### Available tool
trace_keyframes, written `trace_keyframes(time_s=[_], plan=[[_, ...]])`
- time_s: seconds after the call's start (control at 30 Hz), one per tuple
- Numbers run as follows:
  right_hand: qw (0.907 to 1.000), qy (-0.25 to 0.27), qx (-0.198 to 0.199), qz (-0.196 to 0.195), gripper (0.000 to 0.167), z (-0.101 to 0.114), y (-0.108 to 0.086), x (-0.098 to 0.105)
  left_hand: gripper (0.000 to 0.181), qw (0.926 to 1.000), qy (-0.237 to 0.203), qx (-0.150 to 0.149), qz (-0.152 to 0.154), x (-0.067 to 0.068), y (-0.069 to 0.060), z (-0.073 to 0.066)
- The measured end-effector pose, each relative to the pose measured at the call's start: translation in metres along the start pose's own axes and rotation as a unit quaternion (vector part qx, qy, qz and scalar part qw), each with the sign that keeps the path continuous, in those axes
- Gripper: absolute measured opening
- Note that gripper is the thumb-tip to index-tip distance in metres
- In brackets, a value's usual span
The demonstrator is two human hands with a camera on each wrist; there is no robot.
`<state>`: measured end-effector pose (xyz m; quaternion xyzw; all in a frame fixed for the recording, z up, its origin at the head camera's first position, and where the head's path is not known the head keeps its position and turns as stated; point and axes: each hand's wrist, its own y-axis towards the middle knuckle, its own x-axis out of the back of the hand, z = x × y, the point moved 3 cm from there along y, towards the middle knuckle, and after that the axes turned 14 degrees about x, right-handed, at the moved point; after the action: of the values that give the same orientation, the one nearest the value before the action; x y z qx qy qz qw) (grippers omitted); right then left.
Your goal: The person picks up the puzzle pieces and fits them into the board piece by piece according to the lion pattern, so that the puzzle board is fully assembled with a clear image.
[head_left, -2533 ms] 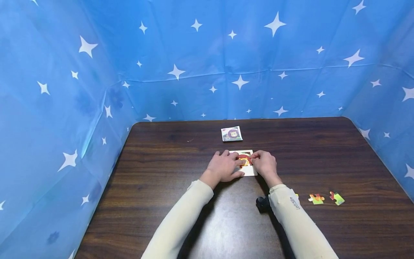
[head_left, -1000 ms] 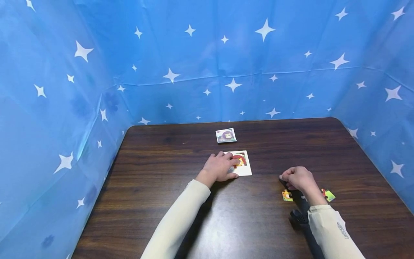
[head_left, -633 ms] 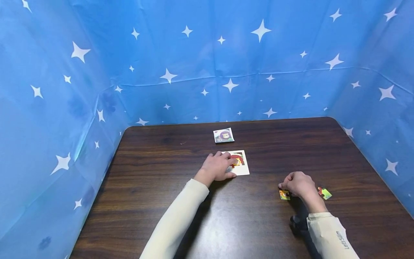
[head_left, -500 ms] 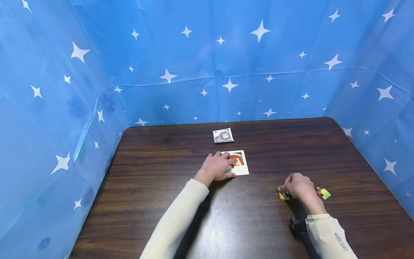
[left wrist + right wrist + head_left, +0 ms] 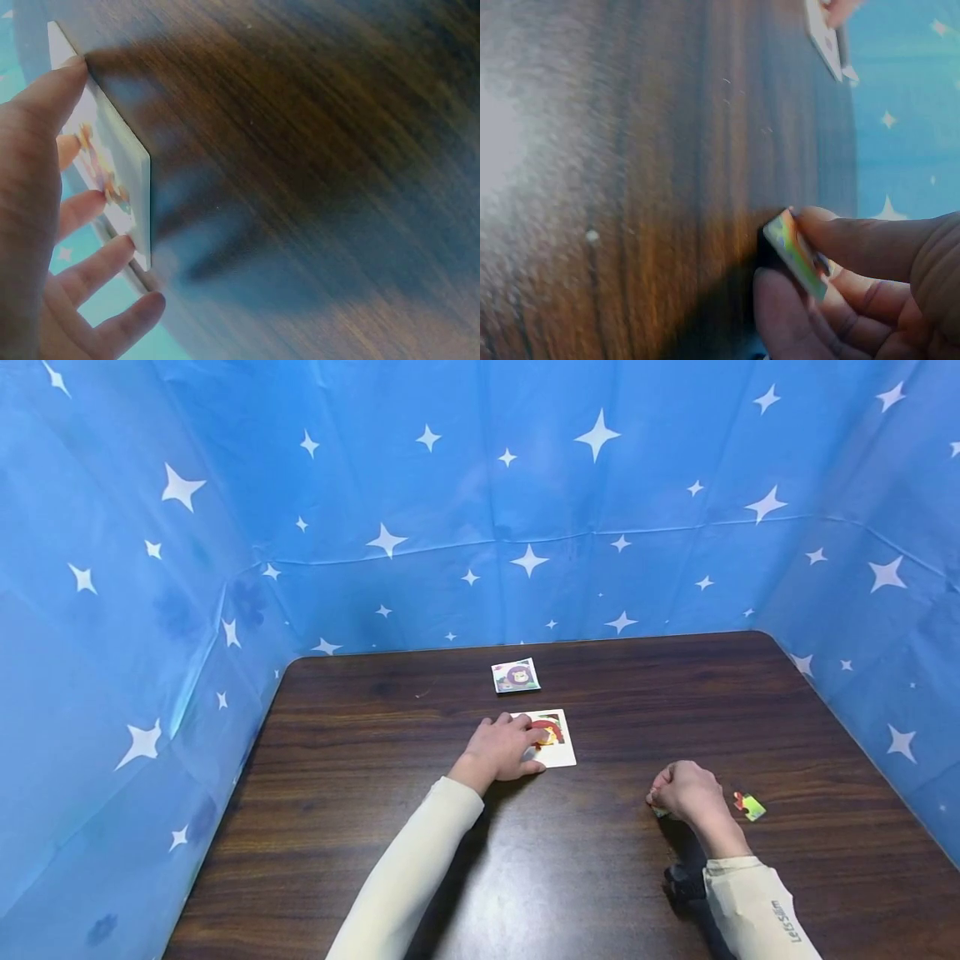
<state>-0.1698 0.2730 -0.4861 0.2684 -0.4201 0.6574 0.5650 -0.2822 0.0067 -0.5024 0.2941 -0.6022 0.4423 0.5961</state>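
Note:
My left hand [image 5: 501, 750] rests with spread fingers on a white puzzle board [image 5: 560, 757] at the middle of the table. Inside its frame a red and orange lion picture [image 5: 551, 735] shows, partly covered by the fingers. In the left wrist view the thumb lies on the near edge of the board [image 5: 135, 169]. Farther right, my right hand [image 5: 692, 795] pinches a jigsaw piece between thumb and fingers. Green and orange show on that jigsaw piece [image 5: 799, 261], tilted up off the tabletop. To the right of this hand lies a red and green jigsaw piece [image 5: 750, 807].
Behind the board lies a small picture card [image 5: 515, 677] with a purple-maned lion. The dark wooden table [image 5: 375, 827] meets a blue star-patterned curtain [image 5: 420, 485] at its back and sides. A black wrist camera [image 5: 682, 883] hangs beneath the right forearm.
The right hand has left the board, moved right to the loose pieces, and now pinches and tilts one up. The left hand stays on the board. The head view has shifted slightly.

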Motion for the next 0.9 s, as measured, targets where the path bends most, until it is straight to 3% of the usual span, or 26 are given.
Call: trace_keyframes(time_s=[0.1, 0.2, 0.6, 0.7, 0.9], plan=[[0.9957, 0.09, -0.013, -0.013, 0.009, -0.011, 0.002, 0.0, 0.06, 1.0, 0.0, 0.0, 0.0, 0.001, 0.0, 0.0], [0.9835, 0.176, -0.034, -0.02, 0.014, -0.017, 0.004, 0.001, 0.06, 1.0, 0.0, -0.001, 0.0, 0.001, 0.0, 0.001], [0.9563, 0.288, -0.037, -0.039, 0.03, -0.006, 0.018, 0.008, 0.061, 1.0, -0.002, 0.002, 0.005, 0.002, -0.002, 0.002], [0.9501, 0.307, -0.032, -0.045, 0.03, 0.004, 0.027, 0.007, 0.064, 0.9997, -0.023, 0.004, 0.009, 0.002, -0.002, 0.003], [0.9446, 0.324, -0.014, -0.052, 0.028, 0.045, 0.053, -0.004, 0.069, 0.9987, -0.046, 0.021, -0.003, -0.001, -0.007, 0.022]])
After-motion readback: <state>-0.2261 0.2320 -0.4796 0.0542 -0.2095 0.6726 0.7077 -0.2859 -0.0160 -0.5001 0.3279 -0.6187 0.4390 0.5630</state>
